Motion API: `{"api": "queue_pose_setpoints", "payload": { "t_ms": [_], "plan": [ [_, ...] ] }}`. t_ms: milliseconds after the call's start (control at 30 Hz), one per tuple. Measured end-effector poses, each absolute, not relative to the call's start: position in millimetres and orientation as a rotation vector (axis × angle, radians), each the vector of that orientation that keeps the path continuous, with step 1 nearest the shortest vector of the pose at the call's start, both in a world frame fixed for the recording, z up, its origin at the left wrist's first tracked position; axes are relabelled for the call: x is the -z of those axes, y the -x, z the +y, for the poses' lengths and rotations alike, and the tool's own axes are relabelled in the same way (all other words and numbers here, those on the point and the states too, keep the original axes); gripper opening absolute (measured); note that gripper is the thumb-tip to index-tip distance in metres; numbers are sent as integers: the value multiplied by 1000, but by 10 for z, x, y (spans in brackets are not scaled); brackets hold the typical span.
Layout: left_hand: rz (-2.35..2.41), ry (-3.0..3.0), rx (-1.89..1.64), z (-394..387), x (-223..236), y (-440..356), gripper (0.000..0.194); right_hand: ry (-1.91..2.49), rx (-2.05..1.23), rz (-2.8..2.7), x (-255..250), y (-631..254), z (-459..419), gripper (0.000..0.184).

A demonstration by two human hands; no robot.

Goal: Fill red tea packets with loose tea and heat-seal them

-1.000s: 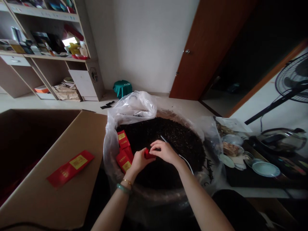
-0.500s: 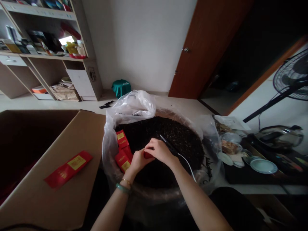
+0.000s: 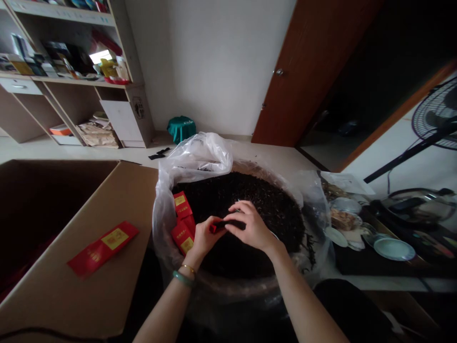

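Observation:
My left hand point(image 3: 206, 237) is closed around a small red packet point(image 3: 215, 227), its mouth towards the right, above the dark loose leaves, which look like tea point(image 3: 264, 195). Right beside that mouth is my right hand point(image 3: 252, 227), its fingers curved and apart. The gap between its thumb and fingers looks dark; whether leaves lie there is unclear. The leaves fill a large round tub lined with a clear plastic bag point(image 3: 162, 190). More red packets with yellow labels point(image 3: 183, 233) lie at the tub's left side. A thin device with a white cord is mostly hidden behind my right hand.
An open cardboard box point(image 3: 117, 281) stands at the left, a flat red packet point(image 3: 103, 247) on its flap. At the right, a table holds a pale green dish point(image 3: 394, 248) and plastic tubs. A fan point(image 3: 437, 114) stands beyond, and a teal-covered bin point(image 3: 181, 128) by the wall.
My right hand has drawn slightly right from the red packet, and its fingers have spread. The packet's mouth now shows. My left hand keeps its hold in nearly the same place.

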State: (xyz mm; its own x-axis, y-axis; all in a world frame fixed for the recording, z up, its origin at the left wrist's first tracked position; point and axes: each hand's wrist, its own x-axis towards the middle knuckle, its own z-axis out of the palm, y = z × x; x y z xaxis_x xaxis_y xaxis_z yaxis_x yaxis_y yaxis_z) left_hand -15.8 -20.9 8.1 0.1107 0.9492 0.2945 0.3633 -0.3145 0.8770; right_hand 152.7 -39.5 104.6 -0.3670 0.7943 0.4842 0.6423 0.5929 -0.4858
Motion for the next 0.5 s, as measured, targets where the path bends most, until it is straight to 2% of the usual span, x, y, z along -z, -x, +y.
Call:
{"api": "queue_pose_setpoints", "payload": {
  "t_ms": [167,300,500],
  "plan": [
    [1241,-1774,-1081,-218,-90,150,20,1245,-372,-2312,-975,-1471,-392,12],
    [1090,-1609,-1040,-221,-155,108,34,1349,-597,-2195,-833,-1503,-268,12],
    [914,-1216,-1001,-206,-232,95,55,1405,-814,-1892,-678,-1535,-88,24]
  ]
}}
